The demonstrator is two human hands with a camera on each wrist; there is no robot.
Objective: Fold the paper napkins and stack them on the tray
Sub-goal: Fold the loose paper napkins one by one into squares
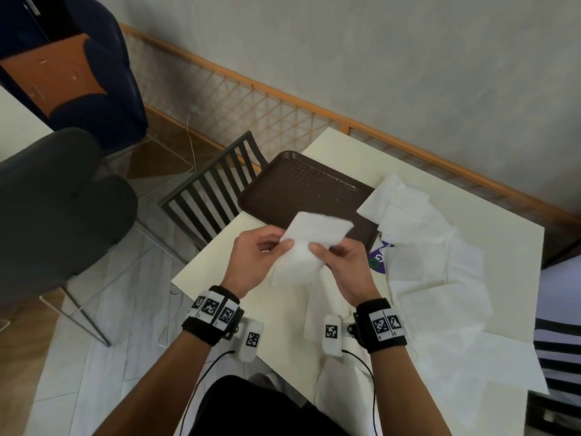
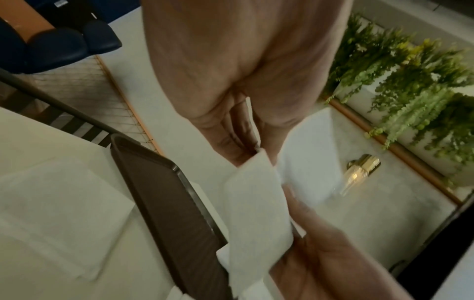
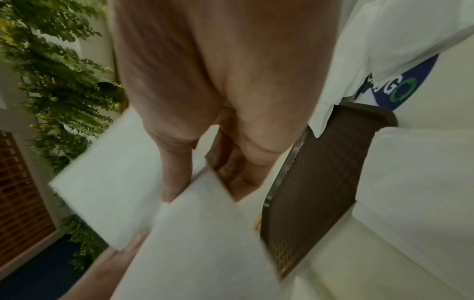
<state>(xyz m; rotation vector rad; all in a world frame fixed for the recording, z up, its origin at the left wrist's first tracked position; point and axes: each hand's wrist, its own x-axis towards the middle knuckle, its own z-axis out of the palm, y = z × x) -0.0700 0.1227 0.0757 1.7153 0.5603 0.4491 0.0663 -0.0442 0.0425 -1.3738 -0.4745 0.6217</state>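
Note:
A white paper napkin (image 1: 309, 243) hangs in the air between both hands, above the table's near edge and in front of the brown tray (image 1: 292, 187). My left hand (image 1: 261, 253) pinches its left edge and my right hand (image 1: 333, 256) pinches its right edge. The upper half bends back over the fingers; the lower part droops. In the left wrist view the napkin (image 2: 254, 205) runs from the left fingers (image 2: 231, 146) down to the right hand. The right wrist view shows the napkin (image 3: 195, 233) and the tray (image 3: 315, 176) beside it. Nothing lies on the tray.
A loose heap of unfolded white napkins (image 1: 430, 256) covers the cream table (image 1: 220, 265) right of the tray, partly over a blue round sticker (image 1: 379, 261). A slatted chair (image 1: 213, 196) stands left of the table, a dark round chair (image 1: 53, 199) farther left.

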